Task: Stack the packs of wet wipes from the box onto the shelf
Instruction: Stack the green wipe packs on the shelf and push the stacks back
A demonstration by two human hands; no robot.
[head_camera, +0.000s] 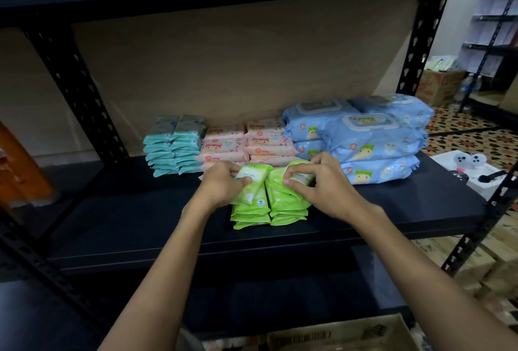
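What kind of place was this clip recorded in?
Probably a shop stockroom or small warehouse: black slotted-steel shelving holding sorted stacks of green, pink and blue wet-wipe packs, with a brown cardboard carton on the patterned tile floor behind.

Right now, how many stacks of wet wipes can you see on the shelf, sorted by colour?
Teal stacks: 2
Pink stacks: 2
Green stacks: 2
Blue stacks: 3
Total: 9 stacks in view
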